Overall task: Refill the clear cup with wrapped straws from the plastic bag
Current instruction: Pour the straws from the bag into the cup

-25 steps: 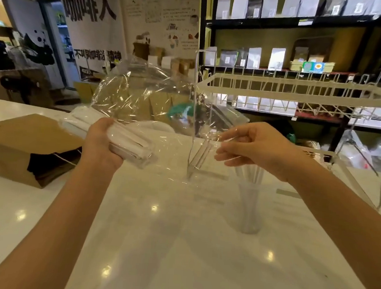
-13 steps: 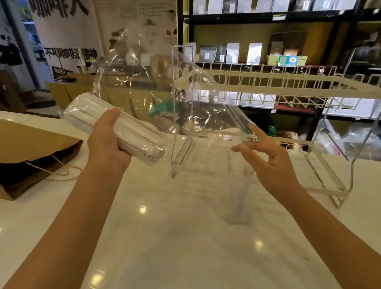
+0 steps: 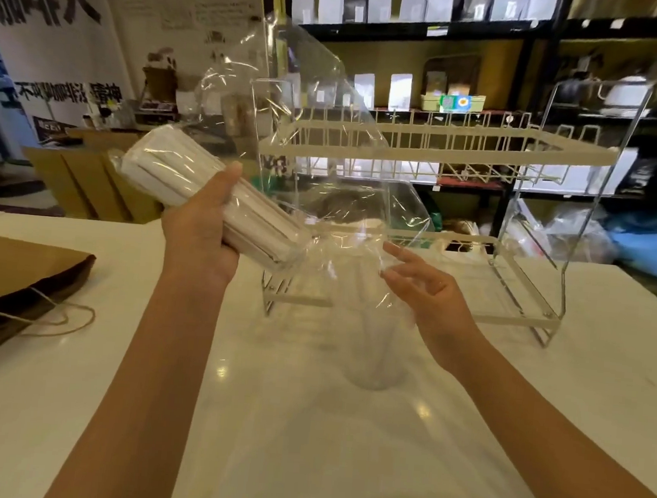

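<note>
My left hand (image 3: 198, 234) grips a bundle of white wrapped straws (image 3: 167, 173) through the clear plastic bag (image 3: 320, 138), holding it above the counter, tilted down to the right. The bag's loose open end billows up and hangs over the clear cup (image 3: 375, 354), which stands on the white counter and holds a few straws. My right hand (image 3: 425, 292) is beside the bag's lower edge just above the cup, fingers spread; whether it touches the film is unclear.
A two-tier wire and acrylic rack (image 3: 531, 154) stands right behind the cup. A brown paper bag (image 3: 13, 287) with twine handles lies at the left on the white counter (image 3: 303, 443). Shelves with pouches line the back wall.
My left hand has raised and tilted the straw bundle more steeply. My right hand let go of the bag's edge and dropped toward the cup, fingers spreading.
</note>
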